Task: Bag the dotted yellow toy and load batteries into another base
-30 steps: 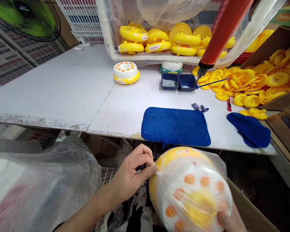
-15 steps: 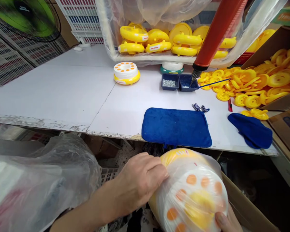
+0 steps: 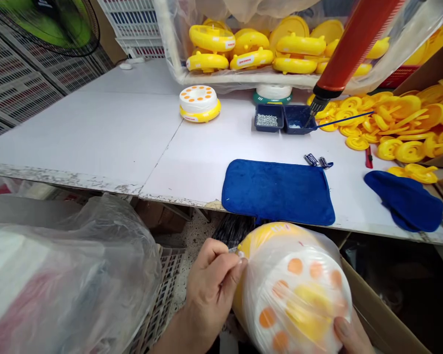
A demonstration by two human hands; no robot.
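Note:
A yellow and white round toy with orange dots, wrapped in a clear plastic bag (image 3: 297, 290), sits low in front of me below the table edge. My left hand (image 3: 210, 290) pinches the bag's plastic at the toy's left side, fingers closed. My right hand (image 3: 349, 334) grips the toy from the lower right; only a thumb and part of the palm show.
White table (image 3: 107, 132) holds a blue cloth (image 3: 276, 191), a second blue cloth (image 3: 406, 204), an unwrapped toy (image 3: 199, 102), two small blue trays (image 3: 285, 118), loose yellow parts (image 3: 398, 123). A red hanging tool (image 3: 349, 44); a clear bin of yellow toys (image 3: 258, 44); a plastic bag (image 3: 59, 275) left; a cardboard box (image 3: 384, 314) right.
My left hand went from pinching the bag to lying over it, then back to a pinch at the toy's left side. The view shifted slightly.

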